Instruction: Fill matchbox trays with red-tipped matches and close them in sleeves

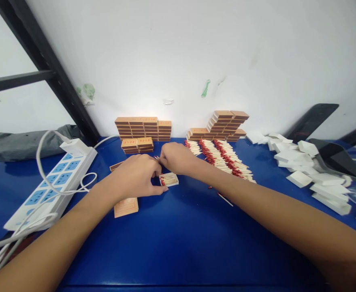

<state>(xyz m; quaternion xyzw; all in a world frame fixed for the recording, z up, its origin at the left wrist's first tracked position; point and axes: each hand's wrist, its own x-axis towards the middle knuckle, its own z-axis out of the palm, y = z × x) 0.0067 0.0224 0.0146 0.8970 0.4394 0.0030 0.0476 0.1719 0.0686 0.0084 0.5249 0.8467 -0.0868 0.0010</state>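
A small white matchbox tray [173,179] filled with red-headed matches lies on the blue table. My left hand [137,174] is curled at the tray's left end, with its thumb at the near corner and its index finger at the far side. Just beyond the tray, my right hand [176,158] is closed, its fingertips meeting those of the left. A few tiny red tips show at the right fingertips, apparently matches, mostly hidden by the fingers. Orange matchbox sleeves [126,207] lie beside and partly under my left hand.
Stacked matchboxes [144,127] line the wall, with a second stack [228,123] to the right. Rows of loose matches [216,156] lie behind my right forearm. White empty trays [299,158] and a dark phone-like object [337,156] are at right. A power strip [52,184] with cables sits left.
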